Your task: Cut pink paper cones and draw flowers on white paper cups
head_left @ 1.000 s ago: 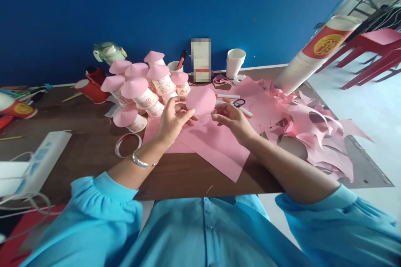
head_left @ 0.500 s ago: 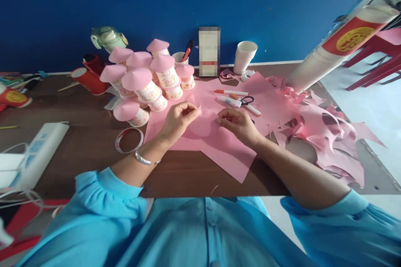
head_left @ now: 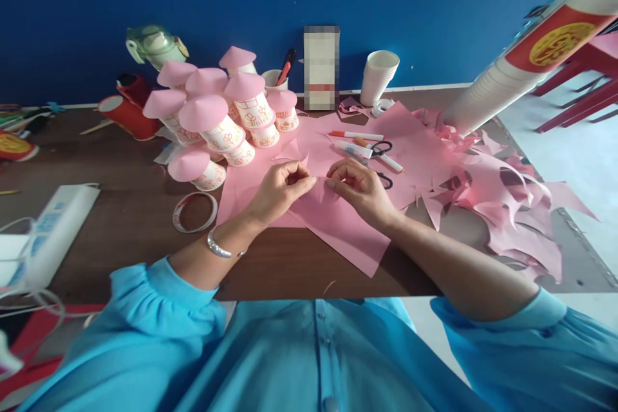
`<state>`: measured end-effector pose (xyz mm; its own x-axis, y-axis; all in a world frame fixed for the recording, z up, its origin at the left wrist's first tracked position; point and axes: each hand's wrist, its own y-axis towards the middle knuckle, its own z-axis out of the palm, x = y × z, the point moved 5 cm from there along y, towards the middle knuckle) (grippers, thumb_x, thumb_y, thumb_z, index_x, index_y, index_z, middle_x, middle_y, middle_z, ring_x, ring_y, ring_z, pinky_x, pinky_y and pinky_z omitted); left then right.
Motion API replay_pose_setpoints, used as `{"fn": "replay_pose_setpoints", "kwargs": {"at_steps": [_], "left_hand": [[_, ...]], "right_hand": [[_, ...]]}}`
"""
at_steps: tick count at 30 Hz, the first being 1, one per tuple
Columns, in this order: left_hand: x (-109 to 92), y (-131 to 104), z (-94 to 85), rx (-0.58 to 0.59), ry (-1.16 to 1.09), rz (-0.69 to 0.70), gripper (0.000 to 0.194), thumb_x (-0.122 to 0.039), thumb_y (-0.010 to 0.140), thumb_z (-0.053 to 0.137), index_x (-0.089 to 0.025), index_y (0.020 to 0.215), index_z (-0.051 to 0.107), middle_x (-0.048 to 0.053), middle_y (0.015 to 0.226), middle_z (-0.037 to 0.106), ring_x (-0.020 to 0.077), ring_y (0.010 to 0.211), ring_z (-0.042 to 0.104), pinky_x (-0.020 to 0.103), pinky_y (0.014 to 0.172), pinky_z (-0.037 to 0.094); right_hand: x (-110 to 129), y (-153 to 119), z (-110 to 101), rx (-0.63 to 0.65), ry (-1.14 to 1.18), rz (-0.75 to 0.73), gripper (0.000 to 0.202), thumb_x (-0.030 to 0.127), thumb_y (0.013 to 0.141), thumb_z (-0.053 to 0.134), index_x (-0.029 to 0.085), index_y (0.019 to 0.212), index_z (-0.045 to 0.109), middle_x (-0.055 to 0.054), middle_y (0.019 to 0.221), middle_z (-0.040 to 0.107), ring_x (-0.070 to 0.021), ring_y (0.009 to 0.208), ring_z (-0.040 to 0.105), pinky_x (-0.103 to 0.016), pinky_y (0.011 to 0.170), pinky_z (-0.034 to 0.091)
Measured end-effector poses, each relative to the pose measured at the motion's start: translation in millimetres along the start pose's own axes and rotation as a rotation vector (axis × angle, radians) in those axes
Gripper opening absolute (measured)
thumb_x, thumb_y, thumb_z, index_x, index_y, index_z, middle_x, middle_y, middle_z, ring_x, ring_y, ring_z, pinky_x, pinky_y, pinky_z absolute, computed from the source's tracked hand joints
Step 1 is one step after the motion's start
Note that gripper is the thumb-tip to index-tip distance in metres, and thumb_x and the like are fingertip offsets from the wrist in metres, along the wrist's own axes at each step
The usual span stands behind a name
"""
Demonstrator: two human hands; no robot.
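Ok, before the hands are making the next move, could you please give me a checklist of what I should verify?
1. Left hand and right hand close together over the pink sheets: ok.
2. Firm grip by both hands: cannot tell, any pink paper between them blends with the pink behind.
3. Black scissors handle well clear of the right hand: not ok, it shows right beside it.
4. Decorated cups clear of the left hand: ok, a gap shows.
5. Markers capped: cannot tell, ends too small.
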<state>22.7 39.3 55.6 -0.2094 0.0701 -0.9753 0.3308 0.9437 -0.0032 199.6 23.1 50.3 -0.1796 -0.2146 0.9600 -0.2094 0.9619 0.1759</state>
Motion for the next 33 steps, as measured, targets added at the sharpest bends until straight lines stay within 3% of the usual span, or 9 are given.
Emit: {"fn": "replay_pose_setpoints", "kwargs": {"at_steps": [8, 33], "left_hand": [[0.8, -0.1, 0.3, 0.001, -0.002, -0.002, 0.027, -0.040, 0.083, 0.072, -0.019, 0.071, 0.060, -0.003, 0.067, 0.051, 0.0126, 0.066, 0.044, 0.029, 0.065, 0.039], [-1.3, -1.4, 4.4, 0.040, -0.022, -0.009, 0.029, -0.041, 0.084, 0.074, -0.019, 0.071, 0.060, -0.002, 0.067, 0.052, 0.0120, 0.066, 0.044, 0.028, 0.065, 0.039]], "right_hand": [[-11.0, -0.3, 2.7, 0.011, 0.116, 0.150, 0.046, 0.061, 0.081, 0.078, 0.021, 0.069, 0.059, -0.001, 0.074, 0.063, -0.0143, 0.068, 0.052, -0.031, 0.066, 0.043], [-17.8, -2.1, 4.4, -0.003, 0.168, 0.238, 0.043, 0.058, 0.076, 0.081, 0.020, 0.069, 0.062, 0.002, 0.069, 0.060, -0.0129, 0.065, 0.048, -0.029, 0.064, 0.039]]}}
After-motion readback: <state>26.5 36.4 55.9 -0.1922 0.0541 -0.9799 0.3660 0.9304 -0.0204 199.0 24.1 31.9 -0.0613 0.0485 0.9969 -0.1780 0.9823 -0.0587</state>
